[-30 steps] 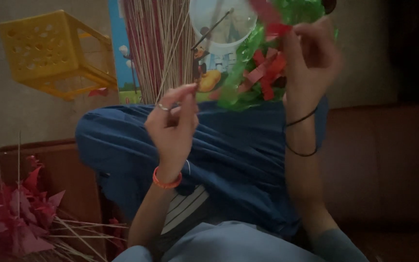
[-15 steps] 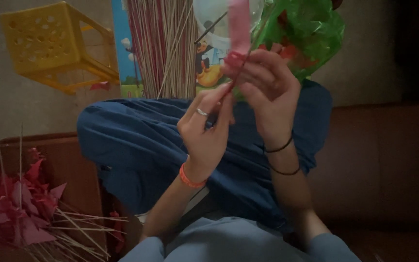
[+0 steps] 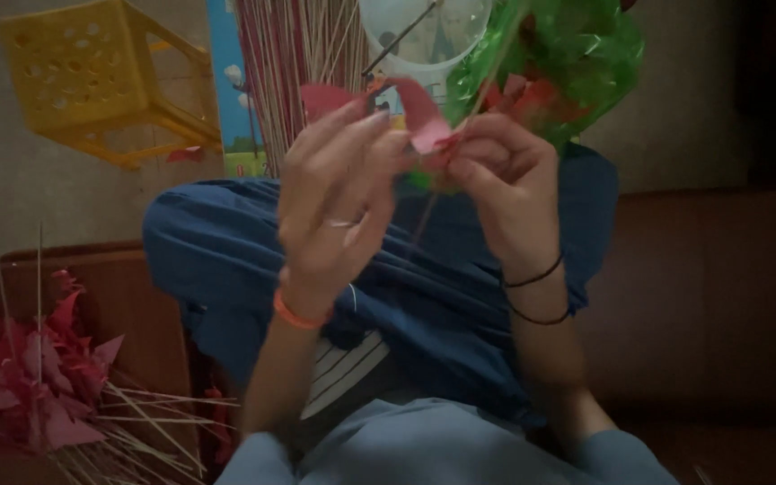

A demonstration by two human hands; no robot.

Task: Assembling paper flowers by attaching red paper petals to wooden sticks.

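Head view. Both hands up in front of the blue-clad knee point(image 3: 226, 251), just below the green bag point(image 3: 568, 63). Left hand point(image 3: 334, 207) half-curled, fingertips pinching one end of the pink strip point(image 3: 415, 108). Right hand point(image 3: 505, 189) closed tight on the other end, right under the bag's lower edge. Strip now arched over between the two grips, touching both. Half a second ago, standing straight up; a second ago, hands well apart, the right one up at the bag, the left lower down and left of it. So: piece fetched, brought together, and now bent, which reads as shaping under way rather than finished. Thin stick point(image 3: 424, 220) slanting down from the pinch, below the bag; whether pinned by the right fingers or only lying behind them, cannot tell.

Left of the bag, a white bucket point(image 3: 424, 36), then a standing stick bundle point(image 3: 303, 72). Farther left, a yellow crate point(image 3: 92, 81). Far down-left of the bag, a pink pile point(image 3: 29, 386) of folded pieces with loose sticks poking out. Orange band point(image 3: 296, 314) on the left wrist, black bands point(image 3: 536, 292) on the right.
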